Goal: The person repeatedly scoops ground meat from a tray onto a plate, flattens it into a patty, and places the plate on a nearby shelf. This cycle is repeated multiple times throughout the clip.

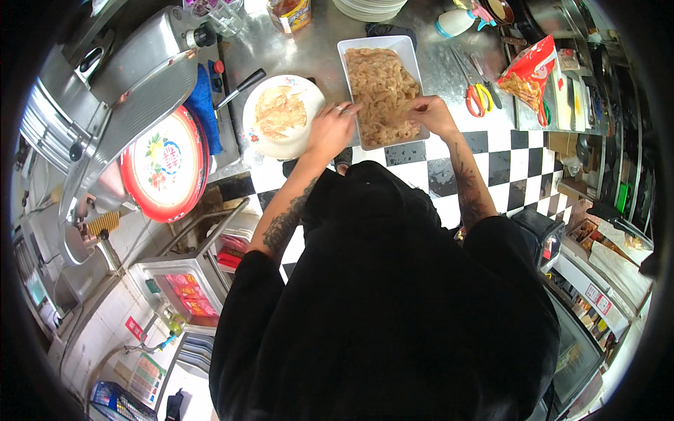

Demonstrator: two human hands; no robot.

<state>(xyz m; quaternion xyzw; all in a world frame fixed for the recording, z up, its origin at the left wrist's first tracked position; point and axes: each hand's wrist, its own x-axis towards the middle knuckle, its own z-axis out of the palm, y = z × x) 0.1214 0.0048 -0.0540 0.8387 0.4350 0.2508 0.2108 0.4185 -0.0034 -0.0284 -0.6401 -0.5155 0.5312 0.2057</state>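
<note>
A white rectangular tray point(417, 63) full of pale raw meat strips point(382, 89) stands at the front edge of the steel counter. To its left is a white flower-patterned plate point(253, 102) with a smaller heap of raw meat point(280, 113). My left hand point(333, 129) hovers between plate and tray, its fingers reaching over the tray's left rim; whether they hold anything is unclear. Over the tray's right side, my right hand point(430, 113) has its thumb and fingers pinched on a blurred piece of meat point(404, 112).
A meat slicer point(142, 79) and a red-rimmed enamel tray point(202, 173) stand left. A black-handled knife point(247, 84) lies beside the plate. Scissors point(475, 100), a spray bottle point(455, 22) and a red food bag point(529, 71) are right. Stacked plates point(368, 8) sit behind the tray.
</note>
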